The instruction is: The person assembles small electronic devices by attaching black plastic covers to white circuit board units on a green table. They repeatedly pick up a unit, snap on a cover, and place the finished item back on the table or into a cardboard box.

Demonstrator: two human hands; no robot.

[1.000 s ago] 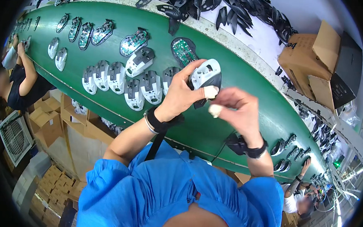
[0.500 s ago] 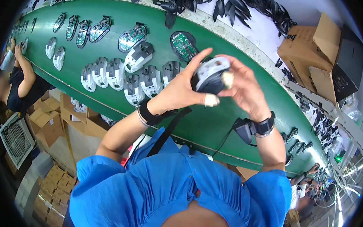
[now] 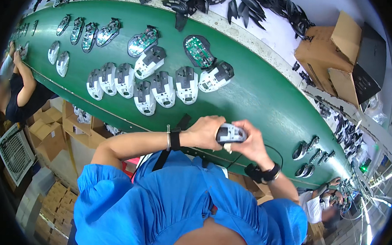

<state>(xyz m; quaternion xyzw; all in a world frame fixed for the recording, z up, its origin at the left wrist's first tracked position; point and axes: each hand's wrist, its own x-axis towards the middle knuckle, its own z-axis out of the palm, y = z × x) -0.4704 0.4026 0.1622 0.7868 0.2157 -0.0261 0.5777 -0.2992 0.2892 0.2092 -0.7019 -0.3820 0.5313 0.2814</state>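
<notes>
Close to my body, over the near edge of the green belt, a grey-and-black computer mouse [image 3: 231, 133] is held between both hands. My left hand [image 3: 203, 132] grips its left end, and my right hand [image 3: 250, 146] has fingers closed round the right end. Pale coverings show on a fingertip under the mouse. Beyond the hands, a grey mouse shell [image 3: 216, 77] lies tilted against a black mouse base with a green circuit board [image 3: 199, 51]. Further grey shells [image 3: 187, 85] stand in a row to the left.
The green belt [image 3: 250, 105] curves across the view, with more circuit-board bases [image 3: 143, 41] at far left and dark mouse parts [image 3: 300, 151] at right. Black plastic pieces line the white ledge [image 3: 271, 45]. An open cardboard box [image 3: 324, 51] stands far right. A co-worker [image 3: 27, 87] sits at left.
Both hands have drawn the mouse from above the belt's middle back toward my body and turned it. The shell and base beyond are now uncovered.
</notes>
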